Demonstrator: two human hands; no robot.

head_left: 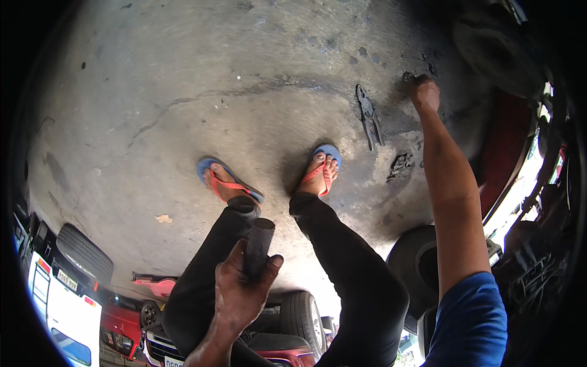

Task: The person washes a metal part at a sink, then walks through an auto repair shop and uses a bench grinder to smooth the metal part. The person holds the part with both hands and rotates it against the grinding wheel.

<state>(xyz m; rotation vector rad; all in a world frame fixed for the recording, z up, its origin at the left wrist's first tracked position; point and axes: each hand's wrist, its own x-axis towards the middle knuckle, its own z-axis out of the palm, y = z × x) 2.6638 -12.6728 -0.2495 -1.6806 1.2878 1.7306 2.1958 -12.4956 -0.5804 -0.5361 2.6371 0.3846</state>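
Observation:
My left hand (240, 291) is wrapped round a short dark cylinder (258, 248), held upright above my legs. Its top end is round and black with grime; the lower part is hidden by my fingers. My right arm stretches far out to the right, and my right hand (424, 93) is down at the floor. Its fingers are curled in by a small dark lump (408, 77), and what they grip cannot be made out. A pair of dark pliers (369, 116) lies on the concrete to the left of that hand. Nearer to me lies a crumpled black piece (400, 167).
Stained, cracked concrete floor (153, 73) spreads ahead of my sandalled feet. A black tyre (416, 260) stands under my right arm, with a dark red vehicle panel (506, 140) beyond it. Other tyres (84, 251) and parked vehicles line the near side. Dark machinery parts fill the right rim.

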